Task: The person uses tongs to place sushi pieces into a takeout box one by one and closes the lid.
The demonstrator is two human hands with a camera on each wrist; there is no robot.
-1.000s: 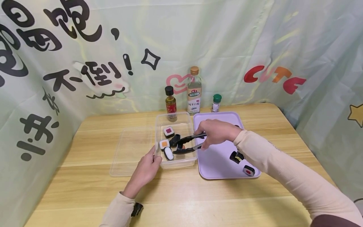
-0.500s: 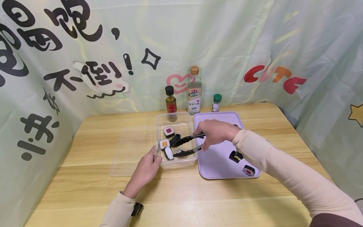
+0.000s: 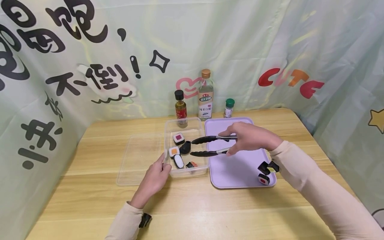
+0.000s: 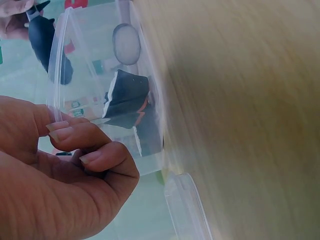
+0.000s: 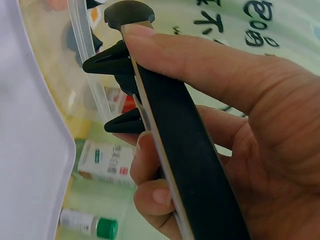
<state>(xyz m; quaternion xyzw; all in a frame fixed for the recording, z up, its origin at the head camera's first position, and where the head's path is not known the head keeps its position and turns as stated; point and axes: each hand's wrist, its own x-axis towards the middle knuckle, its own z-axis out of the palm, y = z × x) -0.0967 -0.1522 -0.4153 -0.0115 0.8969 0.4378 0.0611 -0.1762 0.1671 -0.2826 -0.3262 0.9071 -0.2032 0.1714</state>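
My left hand (image 3: 163, 165) pinches the near left corner of a clear plastic container (image 3: 196, 126); in the left wrist view its fingers (image 4: 95, 150) curl over the rim. Inside lie several toy sushi pieces: a red-centred one (image 3: 178, 138), an orange one (image 3: 174, 151), a white one (image 3: 178, 161) and a small one (image 3: 191, 164) by the front wall. My right hand (image 3: 226, 144) grips black tongs (image 3: 210, 146) over the seam between the container and the purple tray (image 3: 234, 170). The tongs' arms stand apart and hold nothing. In the right wrist view, thumb and fingers wrap the tongs' handle (image 5: 170, 145).
Two more sushi pieces (image 3: 264, 179) (image 3: 267, 167) lie at the tray's near right corner. The clear lid (image 3: 139, 158) rests left of the container. An oil bottle (image 3: 181, 108), a vinegar bottle (image 3: 205, 95) and a green-capped jar (image 3: 229, 108) stand at the table's back edge.
The tongs let go of a small sushi piece, which now lies at the container's front. My right hand drew the tongs up and to the right. The left hand kept its hold.
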